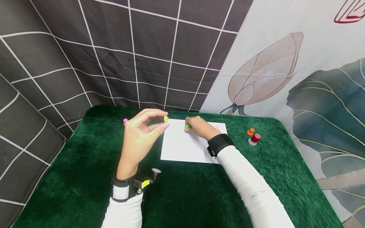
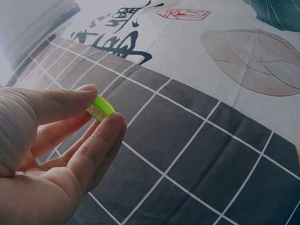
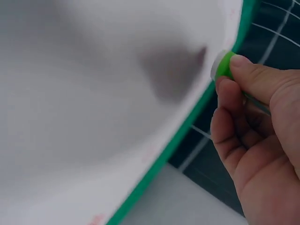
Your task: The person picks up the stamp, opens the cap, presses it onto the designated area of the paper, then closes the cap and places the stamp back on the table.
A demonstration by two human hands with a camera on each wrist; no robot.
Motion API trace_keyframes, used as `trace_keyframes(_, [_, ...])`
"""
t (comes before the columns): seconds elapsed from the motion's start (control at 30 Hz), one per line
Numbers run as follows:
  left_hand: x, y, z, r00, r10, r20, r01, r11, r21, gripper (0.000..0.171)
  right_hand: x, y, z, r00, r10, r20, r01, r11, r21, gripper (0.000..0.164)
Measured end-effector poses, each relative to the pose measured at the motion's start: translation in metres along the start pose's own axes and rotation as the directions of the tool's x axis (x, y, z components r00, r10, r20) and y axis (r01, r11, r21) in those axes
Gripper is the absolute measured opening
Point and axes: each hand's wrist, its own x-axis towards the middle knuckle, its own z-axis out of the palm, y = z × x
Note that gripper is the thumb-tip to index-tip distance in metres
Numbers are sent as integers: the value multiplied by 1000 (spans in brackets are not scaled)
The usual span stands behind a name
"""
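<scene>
My left hand is raised left of the white paper, pinching a small lime-green stamp cap between thumb and fingertips. A printed design shows on the cap's face in the left wrist view. Over the upper part of the paper, my right hand pinches a green stamp with a whitish rim. In the right wrist view that rim is at the paper's surface, and the other fingers are curled. Faint red prints show near the paper's upper right corner, partly behind the right hand.
To the right of the paper, a red-topped stamp with a clear base stands beside an orange stamp. A pink piece shows behind the left hand. Green cloth covers the table. Patterned fabric hangs behind it.
</scene>
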Motion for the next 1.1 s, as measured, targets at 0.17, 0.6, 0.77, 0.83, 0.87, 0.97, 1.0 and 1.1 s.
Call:
trace_keyframes(0.17, [0, -2, 1, 1000, -7, -6, 7, 1000, 0, 31, -15, 2, -23, 990, -56, -132, 69, 993, 98, 13])
trace_keyframes(0.6, [0, -15, 15, 1000, -22, 21, 22, 999, 35, 30, -89, -43, -64, 886, 8, -463, 186, 910, 371, 22])
trace_keyframes(0.77, [-1, -17, 21, 998, -29, 53, 28, 999, 20, 30, -104, -60, -62, 854, 11, -520, 282, 831, 481, 25])
trace_keyframes(0.83, [-1, -17, 24, 997, -33, 68, 33, 999, 2, 30, -108, -64, -61, 846, 16, -533, 315, 790, 525, 27])
trace_keyframes(0.87, [-1, -17, 26, 997, -34, 76, 35, 999, -9, 30, -110, -66, -60, 841, 21, -540, 330, 771, 544, 27])
trace_keyframes(0.97, [-2, -16, 31, 994, -33, 103, 37, 999, -35, 30, -114, -72, -60, 823, 32, -567, 370, 727, 579, 30])
trace_keyframes(1.0, [-2, -15, 32, 993, -34, 113, 39, 999, -38, 30, -115, -73, -59, 817, 34, -575, 381, 717, 584, 30])
trace_keyframes(1.1, [-2, -14, 37, 989, -42, 143, 49, 998, -45, 30, -117, -78, -59, 801, 47, -597, 409, 685, 603, 30])
